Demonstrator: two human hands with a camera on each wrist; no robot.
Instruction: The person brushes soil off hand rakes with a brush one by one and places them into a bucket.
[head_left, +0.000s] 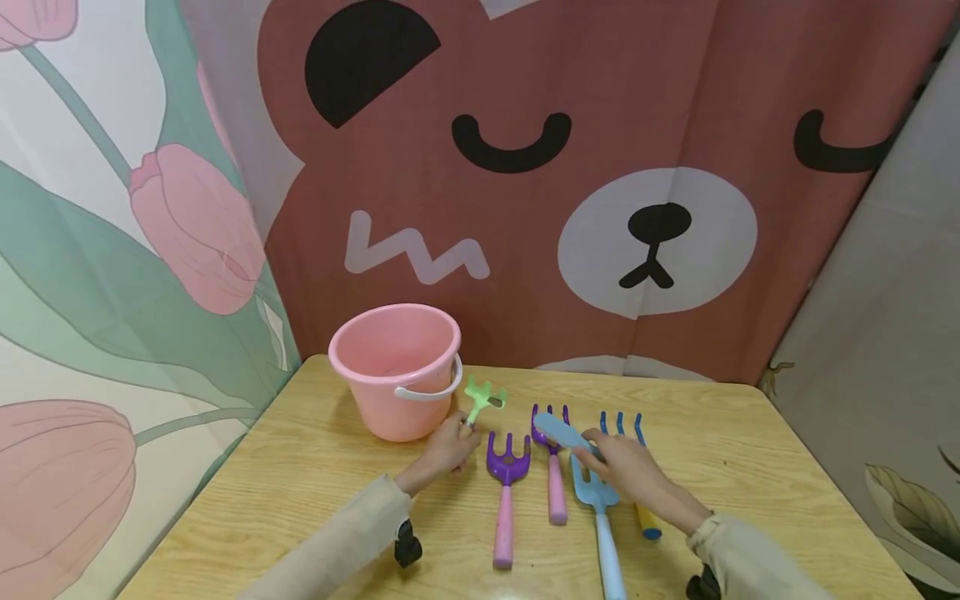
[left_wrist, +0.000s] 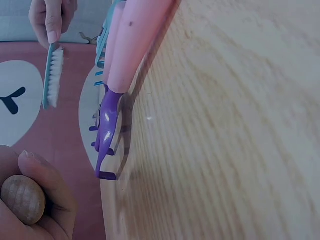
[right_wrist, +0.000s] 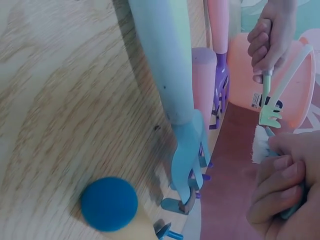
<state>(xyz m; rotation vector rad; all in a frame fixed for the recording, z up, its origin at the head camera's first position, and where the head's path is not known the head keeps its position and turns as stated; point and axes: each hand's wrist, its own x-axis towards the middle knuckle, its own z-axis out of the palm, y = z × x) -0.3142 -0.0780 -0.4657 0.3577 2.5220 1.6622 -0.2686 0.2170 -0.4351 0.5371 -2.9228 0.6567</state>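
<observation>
I'm clamping left grip round handle of green rake, probably baring tines, beside pink bucket near table's far-left corner; clamping right grip round brush, nearer right edge, bristles facing down, likely leaving them unobstructed.

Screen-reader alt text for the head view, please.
A person's left hand grips a small green rake and their right hand a light-blue brush, at a wooden table where four more garden tools lie and a pink bucket stands.
</observation>
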